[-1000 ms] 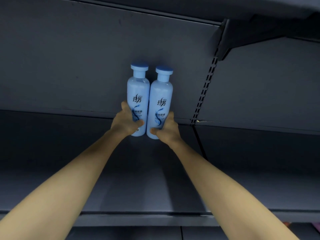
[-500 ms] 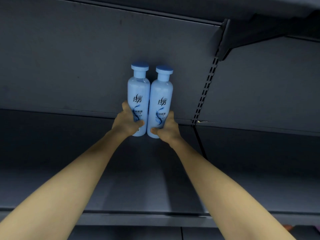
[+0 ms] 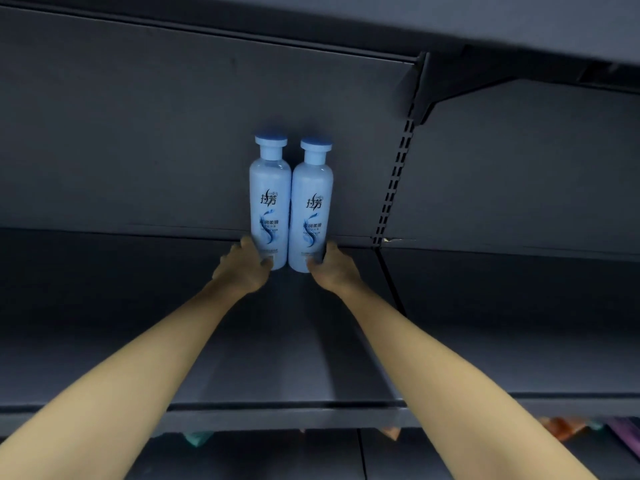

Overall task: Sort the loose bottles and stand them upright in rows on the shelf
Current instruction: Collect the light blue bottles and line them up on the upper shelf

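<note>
Nearest, below the front lip of the dark shelf (image 3: 277, 358): coloured packets (image 3: 561, 427), too blurred to name. Farther in, gripping low: left hand (image 3: 242, 268) wrapped round the base of the left shampoo bottle (image 3: 270, 202), thumb across its front; right hand (image 3: 334, 268) likewise round the base of the right shampoo bottle (image 3: 311, 209). Both upright, blue caps up, sides touching, deep on the shelf against the back panel (image 3: 138, 133). Judged as the placing step, starting a first row. Next, probably: ease both grips off without rocking either bottle, then fetch more. Beyond, rightward: slotted upright (image 3: 394, 181).
</note>
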Demonstrator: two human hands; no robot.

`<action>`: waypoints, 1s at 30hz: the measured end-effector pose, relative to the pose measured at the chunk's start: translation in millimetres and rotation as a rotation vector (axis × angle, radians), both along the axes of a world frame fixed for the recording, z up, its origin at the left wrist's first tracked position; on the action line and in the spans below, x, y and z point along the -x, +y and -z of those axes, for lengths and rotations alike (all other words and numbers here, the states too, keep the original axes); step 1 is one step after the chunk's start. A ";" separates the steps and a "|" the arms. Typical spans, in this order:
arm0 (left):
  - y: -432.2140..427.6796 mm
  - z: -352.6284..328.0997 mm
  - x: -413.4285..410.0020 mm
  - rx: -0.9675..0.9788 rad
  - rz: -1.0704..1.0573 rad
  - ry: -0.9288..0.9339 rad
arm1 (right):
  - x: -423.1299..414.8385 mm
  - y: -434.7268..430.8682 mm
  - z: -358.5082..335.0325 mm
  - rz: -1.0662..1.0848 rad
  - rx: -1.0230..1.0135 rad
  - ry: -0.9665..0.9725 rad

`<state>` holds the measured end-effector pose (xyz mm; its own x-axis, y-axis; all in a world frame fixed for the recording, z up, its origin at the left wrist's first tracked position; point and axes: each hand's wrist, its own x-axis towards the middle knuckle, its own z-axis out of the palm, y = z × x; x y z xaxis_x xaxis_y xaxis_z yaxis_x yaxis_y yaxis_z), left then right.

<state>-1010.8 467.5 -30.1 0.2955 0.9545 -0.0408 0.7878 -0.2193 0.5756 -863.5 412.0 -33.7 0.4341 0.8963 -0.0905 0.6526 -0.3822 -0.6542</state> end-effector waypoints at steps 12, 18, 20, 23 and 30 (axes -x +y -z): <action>-48.5 7.2 -3.4 -0.088 0.042 0.360 | 4.9 -48.8 0.1 -0.171 0.221 -0.289; -76.4 5.2 -23.6 -0.097 0.052 0.374 | -5.0 -73.7 -4.8 -0.220 0.256 -0.330; -86.3 4.5 -30.7 -0.098 0.050 0.374 | -11.6 -82.3 -6.6 -0.237 0.274 -0.337; -102.2 2.7 -40.6 -0.107 0.041 0.377 | -22.0 -95.4 -9.5 -0.255 0.285 -0.349; -144.7 -3.7 -58.5 -0.138 -0.008 0.388 | -44.1 -132.9 -17.1 -0.302 0.245 -0.375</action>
<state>-952.3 322.7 -26.4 0.2763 0.9609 -0.0190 0.9425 -0.2670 0.2008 -819.4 279.2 -16.6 0.2027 0.9583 -0.2013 0.9288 -0.2533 -0.2704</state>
